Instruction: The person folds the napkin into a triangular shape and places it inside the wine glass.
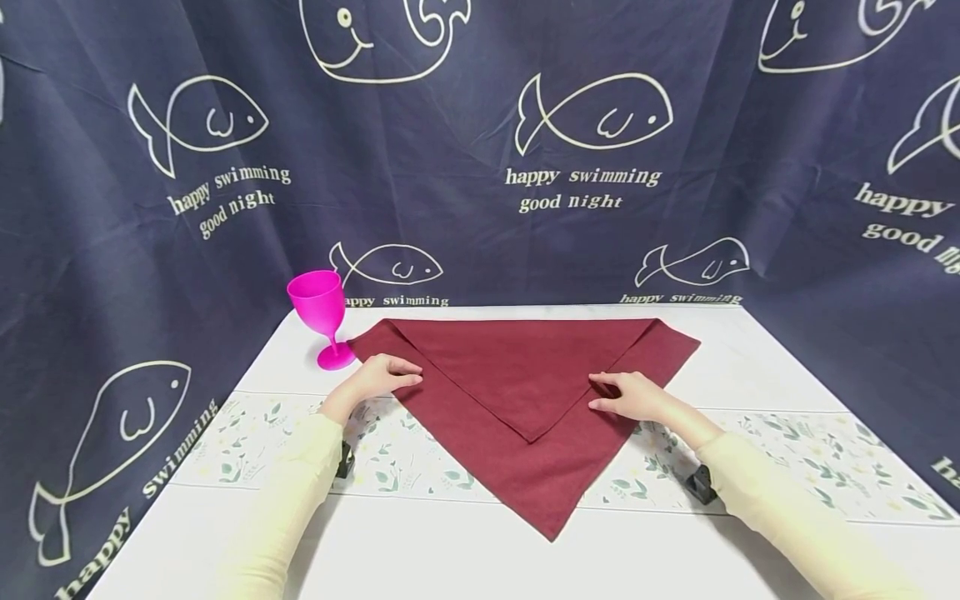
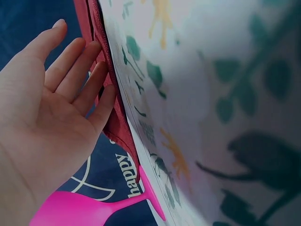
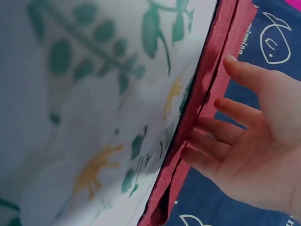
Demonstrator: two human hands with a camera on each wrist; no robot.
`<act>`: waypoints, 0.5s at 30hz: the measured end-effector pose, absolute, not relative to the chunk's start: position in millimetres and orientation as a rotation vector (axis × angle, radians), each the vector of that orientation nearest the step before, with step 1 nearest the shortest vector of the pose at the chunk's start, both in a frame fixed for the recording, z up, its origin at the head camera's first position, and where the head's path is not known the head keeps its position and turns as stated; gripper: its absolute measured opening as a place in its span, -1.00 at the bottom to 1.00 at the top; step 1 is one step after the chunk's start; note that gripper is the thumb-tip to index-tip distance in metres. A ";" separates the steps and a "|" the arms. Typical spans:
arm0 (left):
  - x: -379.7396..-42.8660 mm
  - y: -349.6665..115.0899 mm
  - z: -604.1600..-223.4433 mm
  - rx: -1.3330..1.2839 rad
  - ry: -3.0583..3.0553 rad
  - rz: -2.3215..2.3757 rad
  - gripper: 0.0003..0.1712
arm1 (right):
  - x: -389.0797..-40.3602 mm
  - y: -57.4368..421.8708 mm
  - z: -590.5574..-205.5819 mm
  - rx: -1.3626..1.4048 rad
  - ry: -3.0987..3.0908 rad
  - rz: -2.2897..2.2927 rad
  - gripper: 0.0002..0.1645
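Observation:
A dark red cloth napkin [image 1: 480, 358] lies on the table, its far part folded over so that one corner points toward the person on top of the lower layer. Over its left edge is the left hand [image 1: 381, 377], fingers loosely extended and thumb apart from them. The right hand [image 1: 630, 395] is at the napkin's right side, near the folded flap's edge, with fingers relaxed. In the left wrist view the fingertips [image 2: 109, 92] come close to the cloth or touch it lightly. The right wrist view shows the fingers [image 3: 214, 132] likewise against the cloth, pinching nothing.
A bright pink goblet [image 1: 318, 308] stands at the table's back left, its foot beside the napkin's left corner. The white table [image 1: 420, 550] carries a leaf-patterned band [image 1: 810, 458]. A dark blue curtain [image 1: 450, 217] with fish drawings hangs behind and at both sides.

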State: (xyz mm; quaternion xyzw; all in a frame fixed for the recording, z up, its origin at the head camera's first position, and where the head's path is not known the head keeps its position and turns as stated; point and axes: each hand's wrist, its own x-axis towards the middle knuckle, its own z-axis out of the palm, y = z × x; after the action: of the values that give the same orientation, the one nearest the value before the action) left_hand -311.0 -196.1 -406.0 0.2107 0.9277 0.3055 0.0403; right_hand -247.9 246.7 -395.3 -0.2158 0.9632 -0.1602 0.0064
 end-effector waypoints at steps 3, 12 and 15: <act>-311.8 -195.3 -404.4 0.652 2.832 0.890 -0.55 | -249.1 247.2 -394.6 -0.667 2.999 -0.485 -0.30; -312.2 -193.6 -404.0 0.657 2.788 0.832 -0.47 | -255.0 248.0 -395.4 -0.649 2.965 -0.441 -0.26; -312.1 -193.3 -404.2 0.652 2.779 0.849 -0.44 | -258.8 248.1 -397.1 -0.651 2.965 -0.434 -0.25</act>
State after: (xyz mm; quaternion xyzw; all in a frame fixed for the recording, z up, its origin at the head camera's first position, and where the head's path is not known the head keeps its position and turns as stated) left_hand -312.1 -193.3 -404.2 0.2183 0.9300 0.2843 0.0817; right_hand -258.8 248.1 -397.1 -0.2121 0.9663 -0.1413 0.0374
